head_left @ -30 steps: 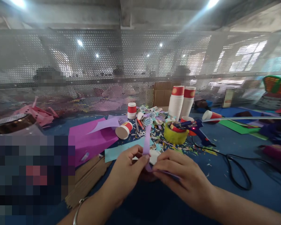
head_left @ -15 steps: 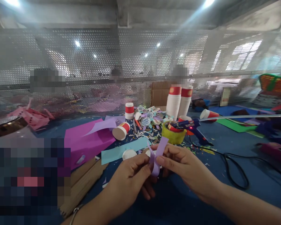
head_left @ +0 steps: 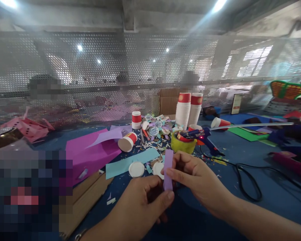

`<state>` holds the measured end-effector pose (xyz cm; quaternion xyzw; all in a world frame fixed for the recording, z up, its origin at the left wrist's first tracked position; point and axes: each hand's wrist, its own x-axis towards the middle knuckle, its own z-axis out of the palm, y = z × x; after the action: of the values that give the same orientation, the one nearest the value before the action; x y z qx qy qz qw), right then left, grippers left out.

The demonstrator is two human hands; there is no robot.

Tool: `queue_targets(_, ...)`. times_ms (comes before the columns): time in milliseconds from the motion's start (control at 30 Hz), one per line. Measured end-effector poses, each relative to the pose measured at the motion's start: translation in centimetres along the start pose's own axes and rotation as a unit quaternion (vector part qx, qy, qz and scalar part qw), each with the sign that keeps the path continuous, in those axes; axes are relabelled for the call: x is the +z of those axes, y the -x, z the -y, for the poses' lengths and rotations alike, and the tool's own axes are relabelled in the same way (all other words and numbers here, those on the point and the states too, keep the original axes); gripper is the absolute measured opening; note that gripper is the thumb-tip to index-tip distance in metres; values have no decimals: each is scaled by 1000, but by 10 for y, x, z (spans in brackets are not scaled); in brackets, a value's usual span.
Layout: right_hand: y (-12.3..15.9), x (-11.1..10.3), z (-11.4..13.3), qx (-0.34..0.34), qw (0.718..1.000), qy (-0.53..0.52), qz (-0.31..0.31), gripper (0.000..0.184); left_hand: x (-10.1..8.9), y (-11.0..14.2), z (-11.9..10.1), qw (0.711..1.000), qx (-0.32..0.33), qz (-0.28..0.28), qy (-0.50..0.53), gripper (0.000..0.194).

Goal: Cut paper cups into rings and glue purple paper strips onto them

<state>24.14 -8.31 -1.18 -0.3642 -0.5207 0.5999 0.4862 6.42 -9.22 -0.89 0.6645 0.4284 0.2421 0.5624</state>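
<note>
A narrow purple paper strip (head_left: 168,169) stands nearly upright between my two hands. My right hand (head_left: 192,170) pinches its right side between thumb and fingers. My left hand (head_left: 147,201) is closed at the strip's lower end, thumb against it; the other left fingers are partly hidden. Just beyond my hands lie two round white discs, one on the left (head_left: 136,169) and one partly behind the strip (head_left: 158,170). A light blue paper strip (head_left: 132,162) lies flat behind them.
A glue gun (head_left: 203,135) with a long clear stick rests on a yellow-wrapped bowl (head_left: 183,145); its black cord (head_left: 245,180) loops at right. Cup stacks (head_left: 183,112), a heap of paper pieces (head_left: 155,127), magenta paper (head_left: 87,154) and cardboard (head_left: 87,201) surround the work area.
The purple strip, bent into a loop with two raised ends before, now shows as one upright band. My left thumb has moved to its lower end. More of the right-hand disc shows.
</note>
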Motion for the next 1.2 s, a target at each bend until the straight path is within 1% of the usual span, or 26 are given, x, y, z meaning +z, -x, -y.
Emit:
queue_targets(133, 0, 0, 0, -3, 1000, 9, -2, 34, 2, -3, 2, 1000, -24, 1, 18, 22)
queue_targets(300, -1, 1, 2, -12, 1000, 15, -16, 32, 5, -5, 0, 998, -48, 0, 40, 16)
queue_targets(467, -2, 0, 3, -27, 999, 22, -37, 29, 6, -3, -4, 998, -47, 1, 31, 9)
queue_targets(533, -3, 0, 3, -44, 997, 39, -41, 27, 6, -2, -7, 999, -41, -4, 28, 10)
queue_targets(667, -3, 0, 0, -66, 996, 58, -34, 24, 6, -1, -10, 1000, 1, -16, 26, 17)
queue_targets(733, -2, 1, -1, -60, 997, 49, -23, 27, 6, -2, -10, 1000, 7, -16, 23, 14)
queue_targets(833, -1, 2, -1, -38, 999, 31, -12, 41, 7, -3, -8, 1000, 1, -19, 21, 7)
queue_targets(933, 0, 3, 0, -29, 999, 31, -14, 49, 7, -3, -5, 999, 7, -16, 37, 9)
queue_targets(1067, 0, 2, 3, -23, 999, 44, -16, 44, 7, -3, -1, 998, 15, -12, 59, 12)
queue_targets(1200, 1, 0, 4, -30, 998, 55, -21, 39, 8, -1, -5, 997, 5, -5, 72, 7)
